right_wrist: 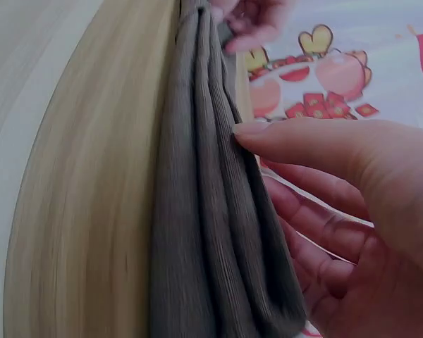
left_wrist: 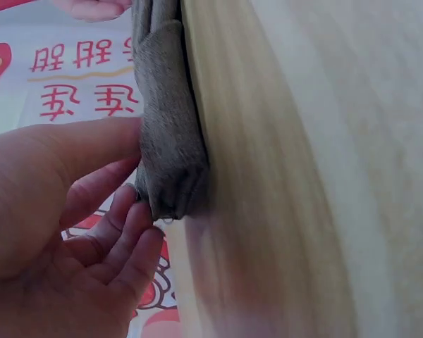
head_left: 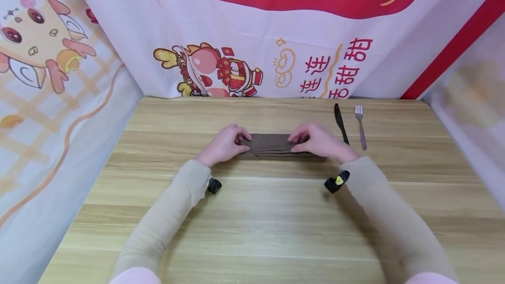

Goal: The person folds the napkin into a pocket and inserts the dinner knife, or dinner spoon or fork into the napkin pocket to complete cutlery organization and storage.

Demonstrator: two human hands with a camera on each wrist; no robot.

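A dark brown cloth napkin (head_left: 272, 144), folded into a long narrow strip, lies crosswise on the wooden table. My left hand (head_left: 225, 143) grips its left end, thumb on the near side and fingers behind. In the left wrist view that end of the napkin (left_wrist: 173, 120) is a thick, blunt fold. Toward the right part of the strip, my right hand (head_left: 315, 139) pinches the upper edge between thumb and fingers. Several stacked layers of the napkin (right_wrist: 197, 183) run lengthwise in the right wrist view, with the right thumb (right_wrist: 282, 139) against the outermost one.
Beyond the right hand lie a black knife (head_left: 339, 119) and a fork (head_left: 360, 128), side by side. The wooden table (head_left: 256, 218) extends toward me. Printed cloth (head_left: 252, 25) hangs along its back edge, and more cloth (head_left: 79, 113) hangs at the left side.
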